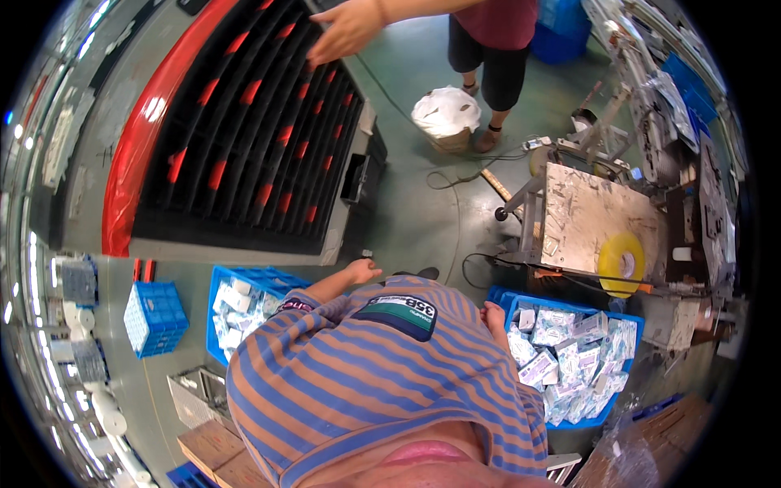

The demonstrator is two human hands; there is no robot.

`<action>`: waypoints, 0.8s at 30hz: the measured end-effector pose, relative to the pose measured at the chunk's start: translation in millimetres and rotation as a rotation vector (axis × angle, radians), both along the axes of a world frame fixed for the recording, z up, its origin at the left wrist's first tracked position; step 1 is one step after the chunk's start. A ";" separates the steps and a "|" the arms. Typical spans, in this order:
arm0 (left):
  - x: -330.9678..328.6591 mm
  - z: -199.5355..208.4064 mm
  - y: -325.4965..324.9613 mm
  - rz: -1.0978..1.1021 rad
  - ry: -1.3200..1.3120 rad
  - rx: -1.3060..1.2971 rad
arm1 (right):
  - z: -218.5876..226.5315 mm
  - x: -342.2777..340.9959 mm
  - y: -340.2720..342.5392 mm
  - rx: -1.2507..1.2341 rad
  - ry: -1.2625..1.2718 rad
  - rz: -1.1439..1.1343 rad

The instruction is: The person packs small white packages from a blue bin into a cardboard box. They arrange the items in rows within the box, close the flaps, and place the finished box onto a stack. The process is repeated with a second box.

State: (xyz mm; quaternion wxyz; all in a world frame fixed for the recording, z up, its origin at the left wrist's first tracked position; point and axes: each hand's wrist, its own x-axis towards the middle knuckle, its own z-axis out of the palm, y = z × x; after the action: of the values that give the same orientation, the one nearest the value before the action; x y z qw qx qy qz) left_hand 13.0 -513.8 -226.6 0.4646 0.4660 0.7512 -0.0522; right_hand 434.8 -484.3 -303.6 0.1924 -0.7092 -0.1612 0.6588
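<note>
My left hand (363, 271) hangs in front of my body, close to the near edge of the black slatted conveyor (244, 138). Its fingers are loosely bent and a little apart, with nothing seen in them. At my right side, my right hand (492, 315) shows only in part, beside the rim of a blue crate (637, 335); its fingers are mostly hidden. Small white and teal packs (569, 362) fill that crate. A second blue crate (214, 337) at my left holds similar packs (236, 302). Red pieces (250, 92) show between the conveyor's black slats.
Across the conveyor, a co-worker's hand (351, 31) reaches over the slats. A white-lined bucket (446, 110) stands by their feet. On the right, a worn bench (586, 207) bears a yellow tape roll (622, 264). Cables (455, 183) lie across the floor. Cardboard boxes (213, 449) stand behind me.
</note>
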 end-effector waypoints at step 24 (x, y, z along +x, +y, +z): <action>-13.2 -23.4 124.5 -0.258 -0.114 0.080 | -5.6 -36.1 -63.7 0.181 -0.195 -0.117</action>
State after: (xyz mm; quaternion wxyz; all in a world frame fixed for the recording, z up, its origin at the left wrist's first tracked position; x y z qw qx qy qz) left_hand -0.2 -389.3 -250.0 0.4770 0.5792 0.6588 -0.0549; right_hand 398.7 -548.0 -309.2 0.2771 -0.7576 -0.1965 0.5574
